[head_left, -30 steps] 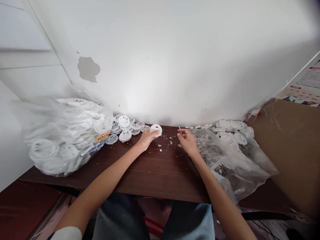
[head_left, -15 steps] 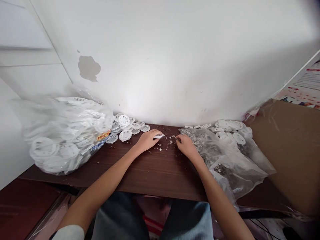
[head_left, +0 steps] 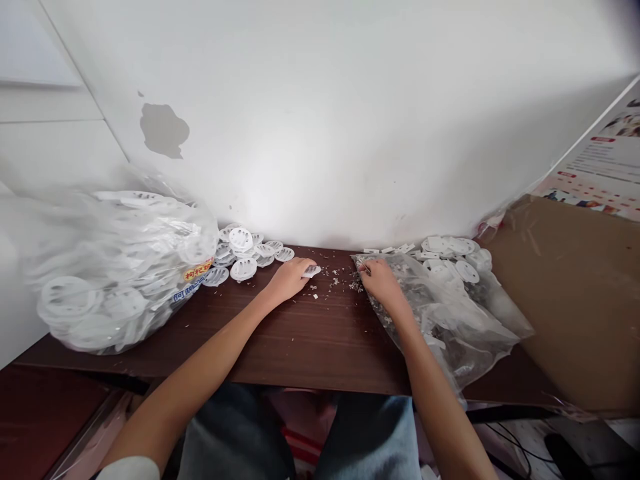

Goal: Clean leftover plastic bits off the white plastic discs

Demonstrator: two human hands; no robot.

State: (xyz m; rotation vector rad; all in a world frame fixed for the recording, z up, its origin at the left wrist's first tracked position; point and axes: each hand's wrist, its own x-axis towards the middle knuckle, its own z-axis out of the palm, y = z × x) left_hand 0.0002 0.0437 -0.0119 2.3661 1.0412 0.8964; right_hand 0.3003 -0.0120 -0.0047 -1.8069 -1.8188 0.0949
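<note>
My left hand (head_left: 290,279) holds a white slotted disc (head_left: 311,271) by its edge, just above the dark tabletop. Fingers bent together, my right hand (head_left: 376,275) is over the near corner of a clear plastic bag (head_left: 425,300) of small metal pieces; what its fingertips grip is too small to make out. Small metal bits (head_left: 336,280) lie scattered on the wood between both hands. To the left of my left hand, a pile of white discs (head_left: 243,269) rests against the wall.
A large clear bag full of white discs (head_left: 120,300) stands at the left. More white parts (head_left: 453,253) lie behind the right bag. A brown cardboard panel (head_left: 575,300) bounds the right side, and a white wall (head_left: 310,133) rises behind the table (head_left: 310,347).
My right hand has moved right, from the scattered bits onto the edge of the plastic bag. The disc in my left hand is tilted more, showing its slotted face. The view has shifted slightly.
</note>
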